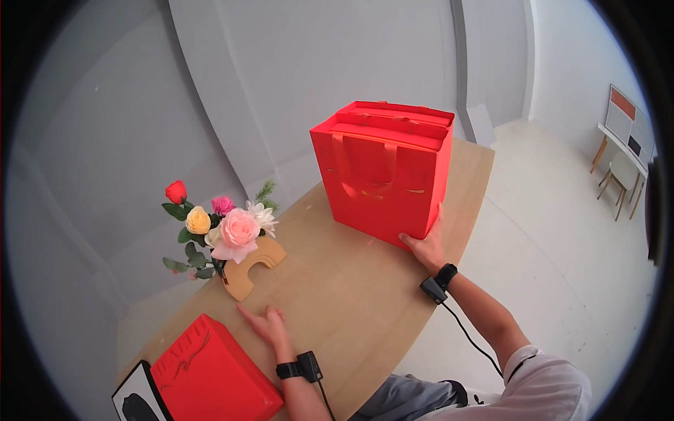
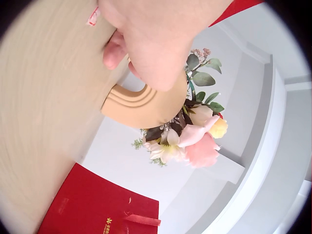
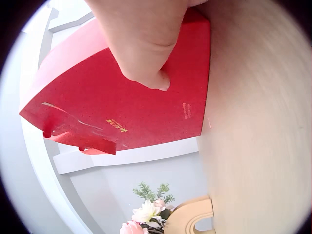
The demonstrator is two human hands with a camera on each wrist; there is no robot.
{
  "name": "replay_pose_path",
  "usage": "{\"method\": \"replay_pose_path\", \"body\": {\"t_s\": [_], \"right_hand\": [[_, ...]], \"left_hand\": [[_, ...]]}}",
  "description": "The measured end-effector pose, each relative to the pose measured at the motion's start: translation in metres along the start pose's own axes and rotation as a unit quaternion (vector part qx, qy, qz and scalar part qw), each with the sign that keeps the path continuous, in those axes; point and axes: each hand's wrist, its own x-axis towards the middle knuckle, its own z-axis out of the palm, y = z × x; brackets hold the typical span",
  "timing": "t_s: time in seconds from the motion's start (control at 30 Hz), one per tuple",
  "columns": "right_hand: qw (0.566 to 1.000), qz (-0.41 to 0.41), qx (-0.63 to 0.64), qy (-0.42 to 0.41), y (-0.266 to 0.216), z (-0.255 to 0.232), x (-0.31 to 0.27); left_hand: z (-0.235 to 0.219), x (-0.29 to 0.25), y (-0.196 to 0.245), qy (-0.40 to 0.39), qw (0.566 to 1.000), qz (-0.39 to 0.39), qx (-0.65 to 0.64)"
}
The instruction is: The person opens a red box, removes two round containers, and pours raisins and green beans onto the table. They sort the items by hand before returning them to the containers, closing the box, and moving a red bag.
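Note:
A tall red gift bag (image 1: 382, 182) with ribbon handles stands upright on the table. My right hand (image 1: 428, 247) holds its lower right corner, with the thumb (image 3: 151, 80) on the front face and the other fingers round the side. My left hand (image 1: 269, 326) is over the table, its index finger extended toward an arch-shaped tan vase (image 1: 242, 278) and nothing seen in its grasp. Artificial flowers (image 1: 239, 231) in pink, yellow, red and white rise from the vase. A small white-and-red scrap (image 2: 93, 17) shows beside the left hand in the left wrist view.
A flat red box (image 1: 217, 372) with dark lettering lies at the table's near left, beside a black-edged white panel (image 1: 140, 396). The wooden table (image 1: 330, 295) has a curved near edge. Grey walls stand behind it; a desk (image 1: 621, 144) and a stool (image 1: 621, 172) are far right.

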Motion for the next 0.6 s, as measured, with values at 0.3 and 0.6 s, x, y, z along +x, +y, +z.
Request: {"method": "replay_pose_path", "body": {"t_s": [0.3,0.6], "right_hand": [[0.995,-0.048,-0.086,0.034,0.019,0.012,0.006],[0.994,-0.041,-0.089,0.039,0.025,0.014,0.005]], "left_hand": [[0.0,-0.004,0.009,-0.006,0.999,-0.01,0.034],[0.001,-0.005,0.007,-0.009,0.999,0.006,0.035]]}}
